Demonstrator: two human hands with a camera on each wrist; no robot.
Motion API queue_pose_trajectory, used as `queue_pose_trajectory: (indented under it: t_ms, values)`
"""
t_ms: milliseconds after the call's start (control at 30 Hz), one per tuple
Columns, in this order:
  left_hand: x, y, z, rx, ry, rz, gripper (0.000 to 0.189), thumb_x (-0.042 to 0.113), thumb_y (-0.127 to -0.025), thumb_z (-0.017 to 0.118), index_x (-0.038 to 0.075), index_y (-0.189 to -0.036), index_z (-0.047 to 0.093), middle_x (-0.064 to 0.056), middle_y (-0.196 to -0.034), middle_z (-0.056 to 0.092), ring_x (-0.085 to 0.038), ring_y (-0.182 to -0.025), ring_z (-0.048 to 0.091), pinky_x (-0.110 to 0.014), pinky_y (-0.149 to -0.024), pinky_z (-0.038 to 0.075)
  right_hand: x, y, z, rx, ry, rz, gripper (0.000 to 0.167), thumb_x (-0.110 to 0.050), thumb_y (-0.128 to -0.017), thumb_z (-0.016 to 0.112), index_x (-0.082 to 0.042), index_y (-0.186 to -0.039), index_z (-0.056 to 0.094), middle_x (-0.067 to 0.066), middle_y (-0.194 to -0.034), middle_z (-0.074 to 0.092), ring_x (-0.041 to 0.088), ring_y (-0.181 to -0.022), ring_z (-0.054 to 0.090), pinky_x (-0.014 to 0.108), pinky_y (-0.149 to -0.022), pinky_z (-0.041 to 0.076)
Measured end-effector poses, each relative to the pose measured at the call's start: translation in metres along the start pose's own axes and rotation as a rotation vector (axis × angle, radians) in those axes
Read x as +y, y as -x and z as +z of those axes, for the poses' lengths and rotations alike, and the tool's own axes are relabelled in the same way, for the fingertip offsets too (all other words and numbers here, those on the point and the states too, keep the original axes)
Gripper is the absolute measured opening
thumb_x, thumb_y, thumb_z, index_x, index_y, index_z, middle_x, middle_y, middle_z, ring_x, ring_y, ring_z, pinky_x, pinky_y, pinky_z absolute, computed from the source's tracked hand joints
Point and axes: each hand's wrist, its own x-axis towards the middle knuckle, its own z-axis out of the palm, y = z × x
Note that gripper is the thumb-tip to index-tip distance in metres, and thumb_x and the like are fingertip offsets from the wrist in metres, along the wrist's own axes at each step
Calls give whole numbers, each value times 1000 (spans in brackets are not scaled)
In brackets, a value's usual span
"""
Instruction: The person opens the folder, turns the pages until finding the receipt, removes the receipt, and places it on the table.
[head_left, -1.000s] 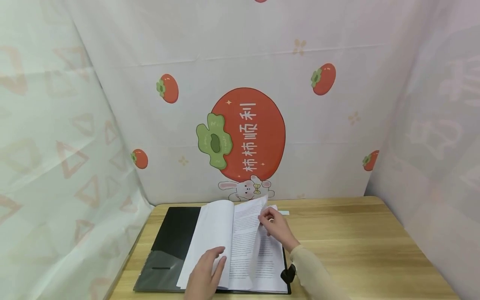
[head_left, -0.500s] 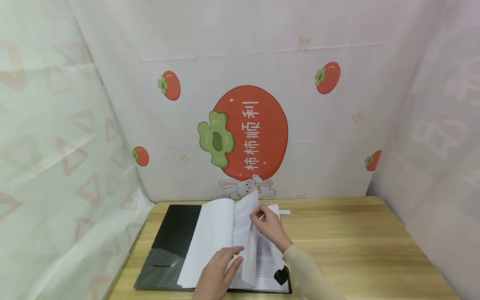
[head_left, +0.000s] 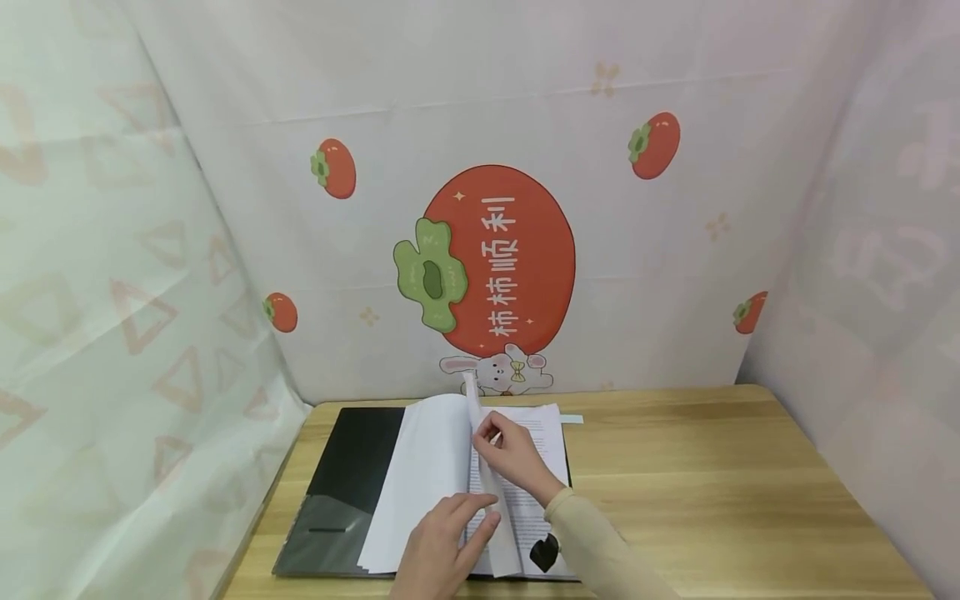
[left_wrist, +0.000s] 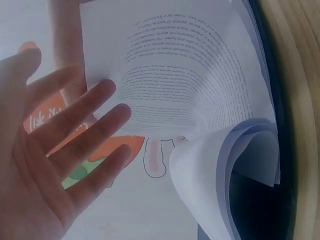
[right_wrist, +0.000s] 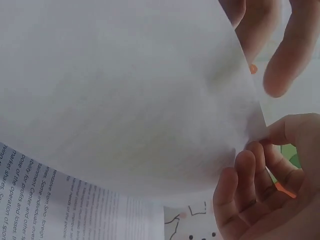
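Note:
A black folder (head_left: 366, 442) lies spread on the wooden table, with printed sheets inside. My right hand (head_left: 515, 457) pinches the outer edge of one page (head_left: 504, 537), which stands nearly upright along the middle of the folder. In the right wrist view the page's blank-looking side (right_wrist: 120, 95) faces the camera, its edge between thumb and fingers of the right hand (right_wrist: 272, 182). My left hand (head_left: 446, 546) hovers by the near part of that page, fingers spread and holding nothing. The left wrist view shows the left hand (left_wrist: 60, 145) beside the printed side (left_wrist: 170, 70).
Turned sheets (head_left: 423, 487) bulge on the folder's left side, beside a clear pocket (head_left: 322, 537). A pale blue tab (head_left: 572, 419) sticks out at the right. Wooden tabletop (head_left: 720, 492) extends rightward. A patterned cloth (head_left: 360, 250) hangs behind.
The right hand has carried the page's edge leftward, from the right side to the folder's middle, so the page now stands upright. The left hand has shifted slightly right, towards the page.

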Motion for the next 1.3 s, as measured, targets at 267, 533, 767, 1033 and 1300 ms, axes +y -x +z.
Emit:
queue_pose_trajectory:
  t_ms: [267, 533, 767, 1033, 1300]
  values:
    - [-3, -4, 1, -21, 14, 25, 18, 38, -104, 69, 23, -102, 80, 12, -98, 78, -10, -85, 75, -33, -70, 61, -10, 3, -2, -77, 20, -39, 9, -21, -101, 70, -16, -95, 65, -8, -87, 65, 12, -75, 56, 22, -64, 47]
    - [-9, -3, -1, -68, 56, 36, 12, 28, -97, 79, 19, -104, 81, 10, -83, 77, -8, -68, 71, -26, -60, 56, -11, 7, -4, -118, 30, -64, 15, -32, -101, 73, -20, -95, 67, -10, -86, 64, 10, -73, 53, 22, -63, 47]
    - [-8, 0, -6, -82, 27, -6, 15, 22, -91, 84, 21, -106, 81, 18, -59, 57, 4, -53, 34, -19, -50, 37, 7, 9, -17, -46, -36, 16, 24, -42, -104, 68, -18, -99, 70, -6, -85, 64, 11, -67, 55, 24, -58, 47]
    - [-11, 6, -9, -38, -20, -84, 17, 23, -89, 85, 25, -106, 80, 10, -66, 71, 5, -53, 41, -20, -48, 38, 55, 12, -35, 121, 82, 120, 17, -23, -104, 69, -11, -92, 68, -1, -88, 65, 12, -71, 52, 25, -64, 45]
    - [-18, 15, -9, 34, -85, -202, 16, 23, -87, 86, 27, -102, 81, 4, -83, 80, -3, -57, 62, -24, -47, 44, 91, 24, -53, 250, 238, 236, 27, -25, -99, 72, 2, -102, 69, 11, -93, 65, 26, -85, 59, 39, -74, 49]
